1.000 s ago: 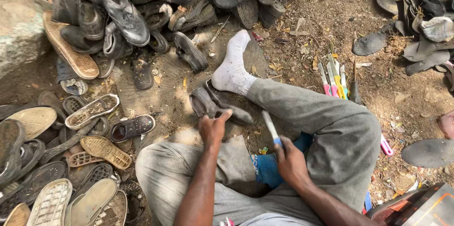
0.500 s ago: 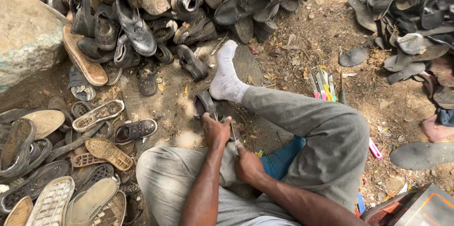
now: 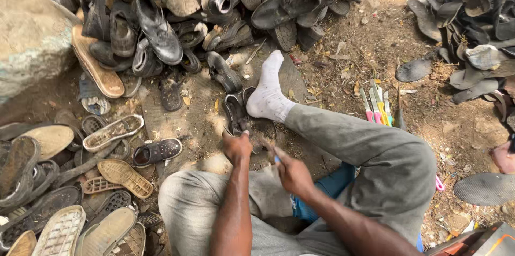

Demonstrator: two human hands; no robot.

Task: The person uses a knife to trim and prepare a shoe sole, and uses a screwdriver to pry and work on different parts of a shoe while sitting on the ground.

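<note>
While seated on bare dirt, ringed at left by loose soles (image 3: 115, 175). Left hand (image 3: 237, 147) clamped on dark shoe (image 3: 237, 115), pinned just beside white-socked foot (image 3: 266, 95). Right hand (image 3: 292, 173) closed around blue-handled tool (image 3: 277, 158), tip at the shoe. Coloured knives (image 3: 375, 107) farther right.

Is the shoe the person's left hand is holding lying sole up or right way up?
Cannot tell for sure. The dark shoe lies flat on the ground by the white-socked foot, the left hand on its near end.
</note>
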